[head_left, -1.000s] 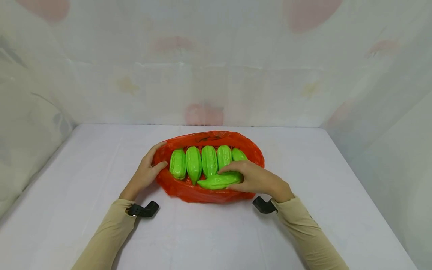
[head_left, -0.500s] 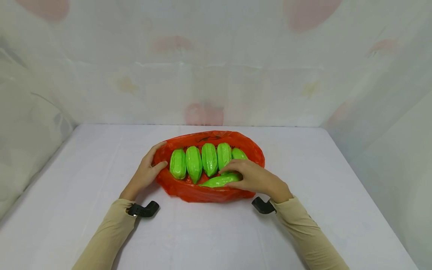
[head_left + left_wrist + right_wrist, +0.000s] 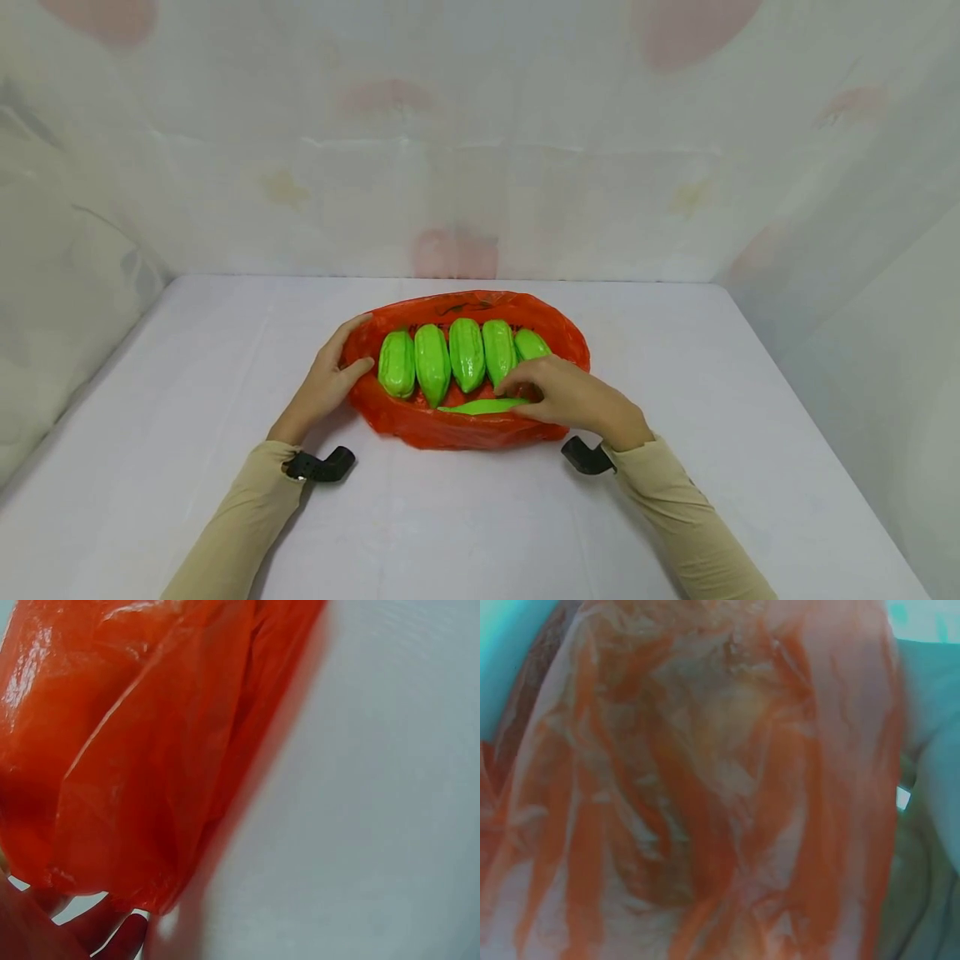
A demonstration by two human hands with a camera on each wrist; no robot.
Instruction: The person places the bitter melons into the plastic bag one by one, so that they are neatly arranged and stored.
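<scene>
A red plastic bag [image 3: 457, 432] lies spread with its mouth wide. Several glossy green ridged fruits [image 3: 432, 365] stand side by side inside it. My left hand [image 3: 324, 382] holds the bag's left rim, thumb over the edge; in the left wrist view its fingers [image 3: 124, 937] touch the bag's lower edge. My right hand [image 3: 566, 396] reaches into the right side, fingers curved with a gap to the thumb. Just below that gap a green fruit [image 3: 480, 407] lies crosswise along the front wall, partly hidden by the bag and apparently free of the fingers.
A white-covered table [image 3: 465, 533] bears the bag. Pale printed sheets [image 3: 600, 217] hang behind and at both sides. Black wrist straps with camera mounts [image 3: 324, 465] sit on both forearms. Bag plastic fills much of the right wrist view.
The crosswise fruit has sunk lower behind the bag's front wall, and my right fingers have come off it. Two upright fruits shifted slightly. My left hand stays at the rim.
</scene>
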